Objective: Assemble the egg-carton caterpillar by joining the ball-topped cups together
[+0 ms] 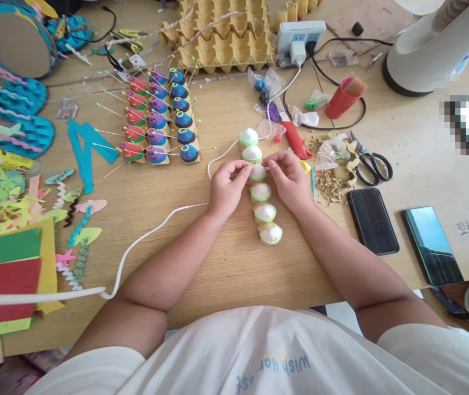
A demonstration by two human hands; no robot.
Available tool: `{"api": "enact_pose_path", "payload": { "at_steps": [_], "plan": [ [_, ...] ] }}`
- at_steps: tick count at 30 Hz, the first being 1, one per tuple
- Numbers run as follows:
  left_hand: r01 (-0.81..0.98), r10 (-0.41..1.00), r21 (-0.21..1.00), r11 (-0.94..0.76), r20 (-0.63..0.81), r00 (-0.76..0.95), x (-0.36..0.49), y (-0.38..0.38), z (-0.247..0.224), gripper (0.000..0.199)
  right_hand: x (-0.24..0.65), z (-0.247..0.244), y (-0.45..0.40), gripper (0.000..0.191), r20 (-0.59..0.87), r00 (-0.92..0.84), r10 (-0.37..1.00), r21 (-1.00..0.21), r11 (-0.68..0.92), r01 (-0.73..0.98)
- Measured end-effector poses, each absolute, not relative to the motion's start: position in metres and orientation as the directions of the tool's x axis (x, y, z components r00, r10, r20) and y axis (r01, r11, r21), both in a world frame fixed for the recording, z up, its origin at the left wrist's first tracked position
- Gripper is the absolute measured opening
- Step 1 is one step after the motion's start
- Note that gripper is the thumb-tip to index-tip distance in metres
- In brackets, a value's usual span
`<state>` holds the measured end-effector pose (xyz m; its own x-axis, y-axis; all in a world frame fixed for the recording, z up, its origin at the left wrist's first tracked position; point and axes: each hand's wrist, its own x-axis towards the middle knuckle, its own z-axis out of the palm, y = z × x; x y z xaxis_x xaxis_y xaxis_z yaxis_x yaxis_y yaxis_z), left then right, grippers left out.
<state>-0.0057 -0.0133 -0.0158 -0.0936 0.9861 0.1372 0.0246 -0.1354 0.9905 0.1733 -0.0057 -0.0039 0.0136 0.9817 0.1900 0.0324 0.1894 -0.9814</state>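
A row of white clay domes with green rims (260, 192), set on a strip of egg carton, runs toward me across the table. At the third dome from the far end (258, 173), my left hand (229, 185) is closed, thumb and forefinger pinched at its left edge. From the other side my right hand (287, 178) pinches close to the same dome's right edge. Whatever lies between the fingertips is too small or hidden to make out. Small yellow and pink dots show on the nearer domes, while the two farthest look plain white on top.
Rows of painted carton caterpillars (157, 118) with pin feelers stand at the left, before stacked egg trays (226, 35). Right of my hands lie a red-handled cutter (297, 140), scissors (372, 163) and two phones (373, 220). A white cable (147, 233) crosses the table.
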Motion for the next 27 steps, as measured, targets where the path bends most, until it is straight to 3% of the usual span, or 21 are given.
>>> {"api": "enact_pose_path", "payload": {
  "at_steps": [13, 21, 27],
  "plan": [
    [0.198, 0.944, 0.935, -0.294, 0.316, -0.09, -0.005, -0.02, -0.004, 0.02, 0.174, 0.0, -0.006, 0.025, 0.227, -0.001, 0.974, -0.97, 0.226, 0.089],
    [0.205, 0.943, 0.931, -0.302, 0.323, -0.078, -0.004, -0.02, -0.006, 0.014, 0.173, 0.0, -0.005, 0.031, 0.218, -0.016, 0.976, -0.971, 0.219, 0.092],
    [0.212, 0.945, 0.929, -0.303, 0.322, -0.063, -0.003, -0.022, -0.003, 0.023, 0.173, 0.001, -0.006, 0.033, 0.199, -0.014, 0.98, -0.976, 0.2, 0.085]
  ]
}}
